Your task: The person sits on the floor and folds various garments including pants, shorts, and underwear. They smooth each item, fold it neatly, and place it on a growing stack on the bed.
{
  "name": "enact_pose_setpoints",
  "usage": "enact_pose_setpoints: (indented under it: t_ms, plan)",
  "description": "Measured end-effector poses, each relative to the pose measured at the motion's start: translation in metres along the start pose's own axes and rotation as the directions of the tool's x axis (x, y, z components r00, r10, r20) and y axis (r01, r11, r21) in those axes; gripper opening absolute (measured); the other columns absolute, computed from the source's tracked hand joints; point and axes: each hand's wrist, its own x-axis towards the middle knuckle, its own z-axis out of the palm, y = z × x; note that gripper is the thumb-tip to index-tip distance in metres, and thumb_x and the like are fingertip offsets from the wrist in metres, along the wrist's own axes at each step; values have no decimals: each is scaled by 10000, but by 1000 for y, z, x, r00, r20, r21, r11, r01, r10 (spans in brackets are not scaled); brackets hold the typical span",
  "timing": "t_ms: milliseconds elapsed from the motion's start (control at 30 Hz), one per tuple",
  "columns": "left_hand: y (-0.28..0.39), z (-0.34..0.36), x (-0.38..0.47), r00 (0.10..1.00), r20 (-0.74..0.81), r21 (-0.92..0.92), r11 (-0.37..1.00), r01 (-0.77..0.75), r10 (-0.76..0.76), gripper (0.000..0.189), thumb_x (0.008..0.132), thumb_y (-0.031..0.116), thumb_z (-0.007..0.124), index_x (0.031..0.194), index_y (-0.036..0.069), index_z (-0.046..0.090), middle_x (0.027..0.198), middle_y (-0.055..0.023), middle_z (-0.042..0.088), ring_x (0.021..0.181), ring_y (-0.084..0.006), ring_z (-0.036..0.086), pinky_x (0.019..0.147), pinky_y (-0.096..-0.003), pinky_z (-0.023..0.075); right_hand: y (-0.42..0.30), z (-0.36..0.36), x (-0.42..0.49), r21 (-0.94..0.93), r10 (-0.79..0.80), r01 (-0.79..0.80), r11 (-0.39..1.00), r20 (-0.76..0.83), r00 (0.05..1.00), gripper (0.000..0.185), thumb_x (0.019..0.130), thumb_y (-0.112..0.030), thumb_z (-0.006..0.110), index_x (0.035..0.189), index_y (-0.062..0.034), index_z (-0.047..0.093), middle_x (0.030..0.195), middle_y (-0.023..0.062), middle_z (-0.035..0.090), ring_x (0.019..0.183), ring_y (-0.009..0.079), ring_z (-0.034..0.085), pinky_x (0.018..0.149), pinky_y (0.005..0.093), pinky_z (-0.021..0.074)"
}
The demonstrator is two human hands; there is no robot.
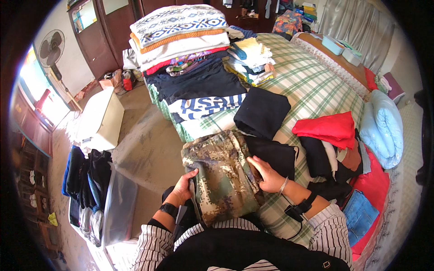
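Observation:
A folded digital-camouflage garment (223, 176), probably trousers, is held in front of my body at the bed's edge. My left hand (183, 185) grips its left side, the thumb on top and the other fingers hidden beneath. On the right side, my right hand (266, 174) lies against the fold with its fingers stretched over the cloth. Just beyond my right fingers a flat black garment (274, 154) lies on the bed. A folded black garment (262, 111) sits farther back, close behind the camouflage cloth.
A plaid bedsheet (305, 67) covers the bed. Tall stacks of folded clothes (183, 44) stand at its far left edge. To the right lie a red garment (327, 130), folded jeans (361, 215) and a light-blue quilt (383, 128). A clear plastic bin (118, 203) with clothes stands at my left.

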Motion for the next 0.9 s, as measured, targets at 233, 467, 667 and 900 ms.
enact_pose_setpoints:
  t_ms: [233, 467, 667, 900]
  plan:
    - [-2, 6, -7, 1000, -5, 36, 999, -12, 13, 480, 876, 345, 710, 1209, 17, 599, 1121, -124, 685, 977, -276, 666, 918, -436, 529, -3, -19, -8, 701, 204, -364, 613, 304, 931, 857, 844, 1, 615, 1557, -53, 144, 1554, 169, 290, 1413, 264, 329, 1116, 377, 325]
    - [-26, -15, -33, 976, 151, -34, 987, -154, 157, 466, 830, 211, 770, 1232, 72, 579, 1123, -72, 670, 1046, -266, 644, 915, -453, 526, 82, -109, 64, 815, 674, -157, 558, -335, 658, 1058, 742, -298, 847, 1517, 23, 203, 1520, 239, 322, 1337, 293, 422, 1025, 418, 421]
    - [-21, -18, -36, 998, 19, -18, 998, -65, 65, 462, 797, 192, 787, 1194, 56, 594, 1081, -80, 682, 977, -259, 665, 892, -444, 543, 178, -121, 122, 962, 824, -183, 201, -65, 563, 919, 694, -452, 866, 1400, -39, 447, 1323, 126, 560, 1216, 260, 527, 1001, 499, 412]
    - [-22, -26, -41, 999, -8, -52, 997, -49, 49, 481, 783, 258, 803, 1178, 50, 624, 1076, -79, 697, 957, -255, 678, 883, -424, 547, 180, -117, 149, 999, 717, 28, -27, 0, 697, 686, 681, -419, 877, 1207, -66, 616, 1163, 120, 676, 1038, 303, 657, 884, 492, 543]
